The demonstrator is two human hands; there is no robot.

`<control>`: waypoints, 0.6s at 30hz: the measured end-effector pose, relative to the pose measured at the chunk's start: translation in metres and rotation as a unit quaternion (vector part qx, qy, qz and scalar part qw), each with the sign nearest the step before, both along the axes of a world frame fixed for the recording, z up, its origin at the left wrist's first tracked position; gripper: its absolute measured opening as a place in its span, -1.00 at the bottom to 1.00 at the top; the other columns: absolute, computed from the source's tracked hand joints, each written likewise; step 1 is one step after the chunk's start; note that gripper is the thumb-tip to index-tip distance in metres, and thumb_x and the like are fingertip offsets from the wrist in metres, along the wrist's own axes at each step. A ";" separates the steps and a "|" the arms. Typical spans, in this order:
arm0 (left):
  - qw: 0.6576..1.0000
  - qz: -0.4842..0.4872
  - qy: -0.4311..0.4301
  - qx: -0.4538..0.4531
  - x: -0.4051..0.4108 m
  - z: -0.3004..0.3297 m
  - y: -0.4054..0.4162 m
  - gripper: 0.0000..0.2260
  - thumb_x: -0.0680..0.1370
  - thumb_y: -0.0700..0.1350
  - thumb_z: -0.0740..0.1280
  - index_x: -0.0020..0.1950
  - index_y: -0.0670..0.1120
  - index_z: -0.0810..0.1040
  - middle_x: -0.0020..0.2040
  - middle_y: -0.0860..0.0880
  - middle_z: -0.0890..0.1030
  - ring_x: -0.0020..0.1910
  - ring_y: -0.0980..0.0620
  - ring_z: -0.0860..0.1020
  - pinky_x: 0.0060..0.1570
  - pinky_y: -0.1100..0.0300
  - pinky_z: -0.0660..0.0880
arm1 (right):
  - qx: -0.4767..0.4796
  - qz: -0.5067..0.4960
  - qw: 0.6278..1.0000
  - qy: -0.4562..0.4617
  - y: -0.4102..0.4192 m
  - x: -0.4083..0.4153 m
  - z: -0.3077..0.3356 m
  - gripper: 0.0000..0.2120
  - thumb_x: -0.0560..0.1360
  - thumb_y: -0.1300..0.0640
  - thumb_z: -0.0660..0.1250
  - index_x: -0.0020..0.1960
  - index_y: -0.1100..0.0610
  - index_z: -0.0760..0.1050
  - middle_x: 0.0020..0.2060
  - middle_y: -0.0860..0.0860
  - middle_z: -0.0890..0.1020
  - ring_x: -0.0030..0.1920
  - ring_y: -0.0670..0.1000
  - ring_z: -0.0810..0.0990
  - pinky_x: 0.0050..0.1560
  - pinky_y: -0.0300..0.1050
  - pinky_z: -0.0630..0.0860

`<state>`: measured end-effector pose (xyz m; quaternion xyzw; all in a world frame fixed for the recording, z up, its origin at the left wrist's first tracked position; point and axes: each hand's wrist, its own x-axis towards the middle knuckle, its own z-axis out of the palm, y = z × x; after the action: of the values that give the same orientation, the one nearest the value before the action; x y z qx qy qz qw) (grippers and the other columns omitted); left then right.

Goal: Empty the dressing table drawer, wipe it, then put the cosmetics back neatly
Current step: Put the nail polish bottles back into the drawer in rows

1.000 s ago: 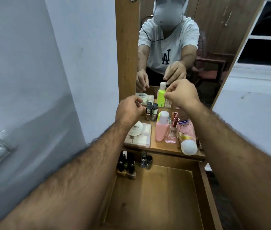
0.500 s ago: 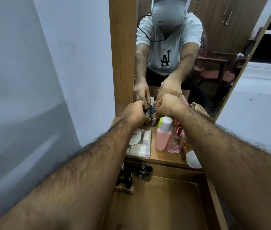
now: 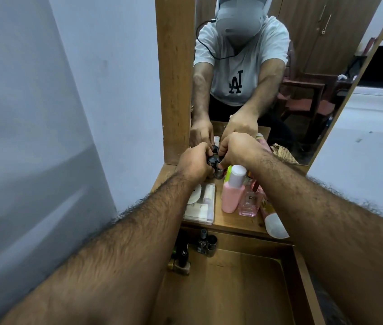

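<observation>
small dark-capped bottles [image 3: 216, 166]: two, upright at the back of the table top [image 3: 232, 219], just before the mirror [image 3: 303, 66]; they sit between the two hands. left hand [image 3: 195, 164]: fingers curled round the left bottle, grasping it. right hand [image 3: 235, 150]: fingers curled down over the right bottle's cap, pinching it. pink bottle [image 3: 232, 193]: upright, just right of the pair. clear perfume bottle [image 3: 250, 202]: beside the pink one. open drawer [image 3: 298, 277]: below, with dark nail polish bottles [image 3: 183, 253] in its back left corner.
</observation>
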<state>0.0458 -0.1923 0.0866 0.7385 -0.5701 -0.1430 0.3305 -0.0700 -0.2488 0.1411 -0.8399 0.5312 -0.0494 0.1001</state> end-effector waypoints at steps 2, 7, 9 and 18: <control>1.000 0.000 0.004 -0.004 -0.001 0.000 0.001 -0.69 0.38 -0.25 0.51 -0.01 0.02 0.50 -0.02 -0.01 0.61 -0.08 0.00 0.57 -0.20 0.16 0.52 | 0.000 0.004 1.000 -0.006 0.001 -0.001 0.002 -0.78 0.35 0.10 0.59 -0.30 -0.05 0.54 -0.22 -0.08 0.63 -0.13 -0.03 0.61 -0.26 -0.16 0.45; 1.000 0.005 0.017 -0.011 -0.001 0.010 0.003 -0.68 0.36 -0.26 0.50 0.01 0.01 0.50 -0.04 0.00 0.64 -0.05 -0.01 0.59 -0.08 0.09 0.58 | -0.017 0.004 0.998 -0.060 0.008 -0.010 0.007 -0.88 0.37 0.17 0.53 -0.18 0.00 0.62 -0.20 -0.07 0.66 -0.17 -0.07 0.58 -0.38 -0.24 0.34; 1.000 0.007 0.021 -0.018 -0.001 0.015 0.005 -0.68 0.36 -0.26 0.49 -0.01 0.01 0.50 -0.05 0.00 0.64 -0.04 -0.01 0.59 -0.06 0.07 0.57 | -0.023 0.003 0.996 -0.088 0.010 -0.014 0.010 -0.88 0.38 0.19 0.51 -0.10 0.05 0.65 -0.19 -0.06 0.66 -0.21 -0.10 0.55 -0.41 -0.27 0.32; 0.996 0.000 0.024 -0.084 -0.001 0.056 0.026 -0.73 0.42 -0.20 0.51 0.06 -0.01 0.57 -0.09 0.05 0.66 -0.10 0.07 0.60 -0.07 0.17 0.53 | -0.076 0.041 0.975 -0.206 0.025 -0.024 0.050 -0.84 0.38 0.17 0.50 -0.04 0.11 0.68 -0.31 -0.10 0.59 -0.23 -0.09 0.54 -0.16 -0.20 0.49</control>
<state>0.0448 -0.1659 0.1423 0.7045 -0.5720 -0.1125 0.4048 -0.0938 -0.2237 0.1908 -0.8378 0.4590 -0.2572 0.1453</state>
